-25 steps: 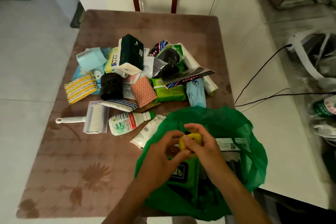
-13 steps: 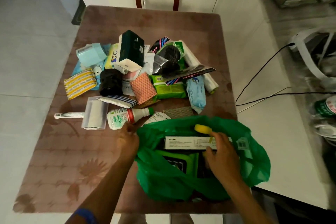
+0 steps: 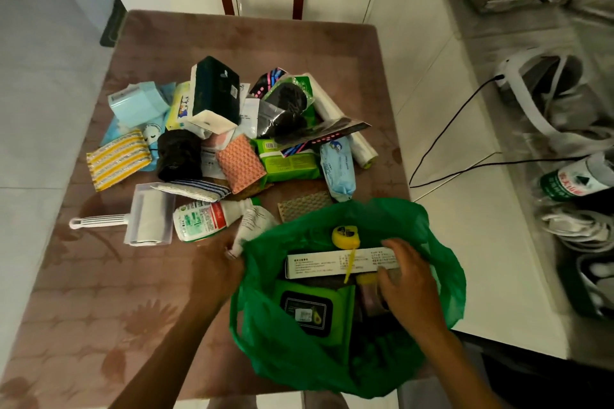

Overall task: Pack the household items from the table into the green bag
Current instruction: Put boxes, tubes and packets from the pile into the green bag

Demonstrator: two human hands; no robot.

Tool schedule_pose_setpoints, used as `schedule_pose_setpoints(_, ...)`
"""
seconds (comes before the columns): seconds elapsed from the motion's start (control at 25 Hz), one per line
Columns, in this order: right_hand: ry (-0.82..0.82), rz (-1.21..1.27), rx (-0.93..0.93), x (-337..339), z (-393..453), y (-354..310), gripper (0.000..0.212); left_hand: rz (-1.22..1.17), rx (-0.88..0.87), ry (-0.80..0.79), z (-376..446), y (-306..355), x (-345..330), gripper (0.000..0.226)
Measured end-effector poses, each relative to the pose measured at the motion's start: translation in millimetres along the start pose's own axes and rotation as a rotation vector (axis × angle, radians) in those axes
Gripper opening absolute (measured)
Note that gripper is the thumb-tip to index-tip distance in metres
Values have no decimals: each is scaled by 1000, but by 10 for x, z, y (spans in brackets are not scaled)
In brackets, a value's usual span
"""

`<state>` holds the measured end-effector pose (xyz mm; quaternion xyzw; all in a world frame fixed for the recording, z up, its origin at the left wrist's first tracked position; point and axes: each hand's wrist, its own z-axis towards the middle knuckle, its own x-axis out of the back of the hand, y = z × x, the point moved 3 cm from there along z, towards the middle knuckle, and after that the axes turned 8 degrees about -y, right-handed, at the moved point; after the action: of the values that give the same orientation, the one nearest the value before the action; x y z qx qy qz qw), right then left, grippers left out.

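- The right hand (image 3: pixel 407 282) is inside the green bag (image 3: pixel 332 355), fingers loosely curled over a long white box (image 3: pixel 332 264); whether it grips is unclear.
- The left hand (image 3: pixel 217 267) pinches the bag's left rim.
- Just beyond lie a white bottle (image 3: pixel 207 219) and lint roller (image 3: pixel 146 217) on the worktop (image 3: pixel 99 292).
- The bag holds the box, a yellow tape measure (image 3: pixel 344 236) and a wipes pack (image 3: pixel 309 310).

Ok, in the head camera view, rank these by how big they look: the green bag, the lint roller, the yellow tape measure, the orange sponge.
1. green bag, by far
2. lint roller, handle included
3. orange sponge
4. yellow tape measure, though nearer the camera than the sponge
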<state>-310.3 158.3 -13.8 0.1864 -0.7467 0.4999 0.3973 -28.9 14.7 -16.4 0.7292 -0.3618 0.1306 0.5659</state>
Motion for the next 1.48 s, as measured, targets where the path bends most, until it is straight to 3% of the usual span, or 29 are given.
schedule_pose_setpoints(0.04,55,5,-4,104,9,-17,42,49,-1,59,-74,60,132,7)
schedule_pose_setpoints(0.16,249,-76,16,422,25,-72,46,47,-121,275,-298,335,689,20)
schedule_pose_setpoints(0.2,307,-142,12,524,48,-83,49,-58,-165,267,-345,464,809,19)
schedule_pose_setpoints(0.28,352,-264,-63,688,156,-13,62,-277,-222,90,-331,670,774,20)
schedule_pose_setpoints(0.32,291,-303,-138,755,242,59,70,-339,-224,-56,-293,757,621,23)
schedule_pose_setpoints(0.4,18,-360,-318,777,410,298,78,-302,-306,-355,-238,899,125,29)
schedule_pose_setpoints(0.48,-259,-365,-443,707,472,485,51,-135,-420,-502,-243,875,-384,23)
schedule_pose_setpoints(0.52,-307,-305,-460,710,468,513,32,16,-429,-417,-189,756,-545,25)
schedule_pose_setpoints(0.56,-283,-167,-445,710,470,496,25,199,-390,-222,-89,580,-582,37)
schedule_pose_setpoints(0.6,-235,28,-425,693,475,471,26,349,-228,-60,-10,376,-527,56)
schedule_pose_setpoints(0.68,-159,276,-371,640,465,319,25,390,177,-36,49,-70,-422,73)
schedule_pose_setpoints(0.72,-135,253,-340,613,475,218,19,294,270,-99,49,-213,-387,60)
schedule_pose_setpoints(0.76,-124,154,-318,575,506,186,24,147,282,-158,45,-247,-389,33)
schedule_pose_setpoints(0.8,-156,-18,-336,520,517,194,44,-8,259,-180,28,-203,-411,7)
schedule_pose_setpoints(0.88,-245,-192,-458,387,556,297,73,-208,108,-140,-12,25,-444,18)
schedule_pose_setpoints(0.96,-227,-65,-532,339,606,328,60,-298,-37,-92,-64,306,-336,21)
schedule_pose_setpoints(1.08,-5,320,-392,501,589,184,15,-366,-212,7,-126,626,30,18)
schedule_pose_setpoints(1.16,102,498,-341,675,489,63,16,-283,-286,-60,-106,661,230,16)
schedule_pose_setpoints(1.24,46,376,-366,738,436,62,10,14,-268,-291,-81,549,242,12)
schedule_pose_setpoints(1.28,-3,207,-391,755,407,61,16,176,-254,-386,-92,476,212,7)
schedule_pose_setpoints(1.32,7,61,-364,791,394,14,35,284,-240,-459,-93,400,164,3)
schedule_pose_setpoints(1.4,175,-21,-75,851,413,-319,56,344,-225,-500,-143,362,75,9)
schedule_pose_setpoints(1.48,203,14,264,701,554,-866,38,326,-241,-396,-153,400,49,15)
